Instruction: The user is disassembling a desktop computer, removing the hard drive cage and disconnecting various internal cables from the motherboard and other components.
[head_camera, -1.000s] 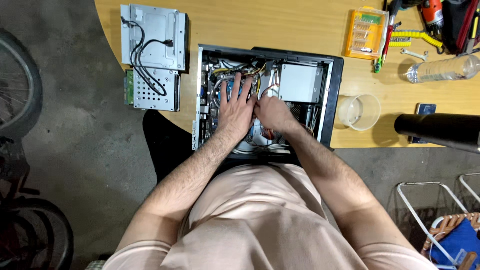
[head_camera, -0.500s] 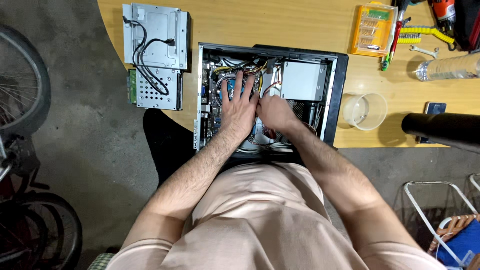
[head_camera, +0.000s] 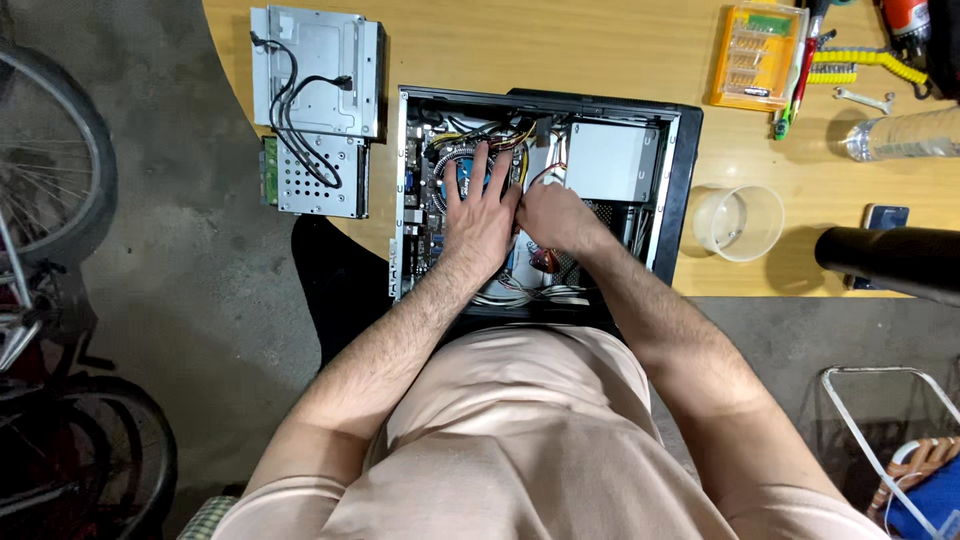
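Note:
An open black computer case (head_camera: 683, 170) lies on the wooden table (head_camera: 560, 50), its inside full of cables and a board. My left hand (head_camera: 480, 215) rests flat on the board inside, fingers spread over a blue round part (head_camera: 470, 170). Beside it my right hand (head_camera: 552, 218) reaches into the middle of the case with fingers curled down among the wires; what they pinch is hidden. A grey metal power supply box (head_camera: 610, 160) sits in the case's upper right.
A removed metal drive cage with black cables (head_camera: 315, 110) lies left of the case. Right of it stand a clear plastic cup (head_camera: 738, 222), an orange bit set (head_camera: 757, 55), hand tools (head_camera: 840, 70) and a plastic bottle (head_camera: 900, 135). Bicycle wheels (head_camera: 50, 200) stand at the left.
Both hands stay inside the case with hardly any movement. The view has shifted slightly, so the table appears a little further right.

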